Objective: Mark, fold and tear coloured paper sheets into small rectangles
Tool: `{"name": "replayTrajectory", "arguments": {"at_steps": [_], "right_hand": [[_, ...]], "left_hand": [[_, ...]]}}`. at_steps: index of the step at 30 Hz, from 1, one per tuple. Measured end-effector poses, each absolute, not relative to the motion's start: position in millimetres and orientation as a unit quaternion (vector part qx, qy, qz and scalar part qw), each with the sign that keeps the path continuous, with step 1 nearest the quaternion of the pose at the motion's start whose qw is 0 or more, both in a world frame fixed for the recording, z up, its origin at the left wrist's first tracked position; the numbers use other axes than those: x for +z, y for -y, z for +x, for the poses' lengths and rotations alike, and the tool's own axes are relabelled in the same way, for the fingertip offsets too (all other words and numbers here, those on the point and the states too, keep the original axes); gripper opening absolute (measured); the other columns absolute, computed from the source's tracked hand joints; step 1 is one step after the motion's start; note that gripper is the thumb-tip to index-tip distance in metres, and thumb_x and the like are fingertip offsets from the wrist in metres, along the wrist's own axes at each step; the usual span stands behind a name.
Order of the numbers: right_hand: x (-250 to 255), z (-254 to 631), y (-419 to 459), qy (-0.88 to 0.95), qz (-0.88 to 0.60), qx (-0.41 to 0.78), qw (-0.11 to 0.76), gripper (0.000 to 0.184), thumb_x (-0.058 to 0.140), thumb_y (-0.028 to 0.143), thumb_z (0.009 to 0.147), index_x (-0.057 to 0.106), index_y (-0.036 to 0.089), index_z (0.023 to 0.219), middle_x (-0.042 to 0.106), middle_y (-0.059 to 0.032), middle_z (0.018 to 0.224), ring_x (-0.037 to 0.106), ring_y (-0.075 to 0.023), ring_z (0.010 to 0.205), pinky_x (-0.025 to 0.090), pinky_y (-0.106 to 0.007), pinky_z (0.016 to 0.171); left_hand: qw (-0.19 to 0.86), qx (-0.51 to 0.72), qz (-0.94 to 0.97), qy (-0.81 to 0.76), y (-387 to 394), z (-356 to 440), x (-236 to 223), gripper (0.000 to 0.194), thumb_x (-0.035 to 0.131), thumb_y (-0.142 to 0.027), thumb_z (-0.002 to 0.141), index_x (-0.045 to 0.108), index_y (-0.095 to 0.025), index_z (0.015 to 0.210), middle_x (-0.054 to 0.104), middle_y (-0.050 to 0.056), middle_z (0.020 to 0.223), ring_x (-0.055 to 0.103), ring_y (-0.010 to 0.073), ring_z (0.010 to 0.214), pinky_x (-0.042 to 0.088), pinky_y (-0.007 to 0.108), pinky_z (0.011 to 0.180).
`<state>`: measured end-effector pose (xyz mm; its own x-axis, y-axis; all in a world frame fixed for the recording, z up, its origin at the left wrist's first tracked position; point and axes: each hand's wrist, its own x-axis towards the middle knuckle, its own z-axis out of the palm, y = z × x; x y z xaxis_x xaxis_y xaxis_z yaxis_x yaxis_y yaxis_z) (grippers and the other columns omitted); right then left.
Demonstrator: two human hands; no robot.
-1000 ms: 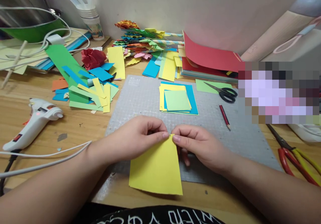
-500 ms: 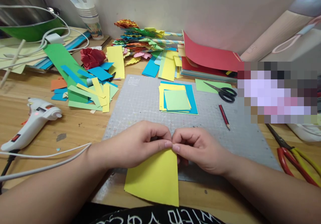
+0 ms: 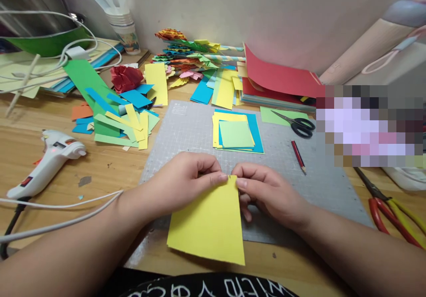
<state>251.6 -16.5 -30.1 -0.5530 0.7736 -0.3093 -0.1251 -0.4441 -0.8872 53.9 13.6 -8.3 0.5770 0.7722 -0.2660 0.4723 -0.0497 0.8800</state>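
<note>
A sheet of yellow paper [image 3: 206,226] is held over the near edge of the grey cutting mat [image 3: 282,199]. My left hand [image 3: 186,184] pinches its far edge between thumb and fingers. Close beside it, my right hand [image 3: 266,192] is closed on the sheet's far right corner, thumb on top. A small dark mark shows on the paper between the two thumbs. Beyond my hands lies a stack of cut paper squares [image 3: 236,133], light green on top of blue and yellow.
Black-handled scissors [image 3: 301,126] and a red pencil [image 3: 298,157] lie on the mat's right side. Red-and-yellow-handled scissors [image 3: 382,199] are at the far right. A white glue gun [image 3: 49,161] and paper strips [image 3: 133,128] lie left. Red paper [image 3: 279,75] tops a stack near the wall.
The yellow sheet dipped toward me with both hands, then came back up and away. My hands drew together and then slightly apart again, uncovering the dark mark at the sheet's edge.
</note>
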Motion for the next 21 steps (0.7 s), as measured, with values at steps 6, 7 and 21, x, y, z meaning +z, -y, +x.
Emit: {"name": "replayTrajectory", "arguments": {"at_steps": [6, 7, 21], "right_hand": [[-31.8, 253.8, 16.5, 0.462, -0.406, 0.719, 0.323, 0.027, 0.057, 0.036, 0.086, 0.051, 0.018, 0.067, 0.052, 0.0045, 0.054, 0.05, -0.007, 0.045, 0.036, -0.016, 0.038], [-32.4, 254.5, 16.0, 0.458, -0.42, 0.702, 0.35, 0.027, 0.057, 0.035, 0.086, 0.05, 0.019, 0.065, 0.05, 0.0054, 0.053, 0.046, -0.0063, 0.043, 0.035, -0.016, 0.038], [-33.2, 251.3, 20.6, 0.452, -0.48, 0.613, 0.436, 0.028, 0.056, 0.041, 0.09, 0.054, 0.021, 0.071, 0.045, 0.0054, 0.056, 0.039, -0.0076, 0.047, 0.031, -0.021, 0.042]], "left_hand": [[0.543, 0.184, 0.659, -0.487, -17.5, 51.1, -5.9, 0.033, 0.059, -0.049, 0.08, 0.059, -0.017, 0.072, 0.059, -0.002, 0.065, 0.053, 0.0106, 0.059, 0.039, 0.02, 0.05], [0.541, 0.197, 0.639, -0.511, -18.7, 50.7, -5.3, 0.035, 0.061, -0.051, 0.078, 0.059, -0.017, 0.072, 0.059, -0.002, 0.064, 0.052, 0.0107, 0.058, 0.038, 0.02, 0.049], [0.451, 0.306, 0.624, -0.56, -15.2, 55.8, -4.0, 0.032, 0.064, -0.047, 0.076, 0.058, -0.017, 0.066, 0.059, -0.003, 0.063, 0.049, 0.0098, 0.057, 0.037, 0.019, 0.049]]}}
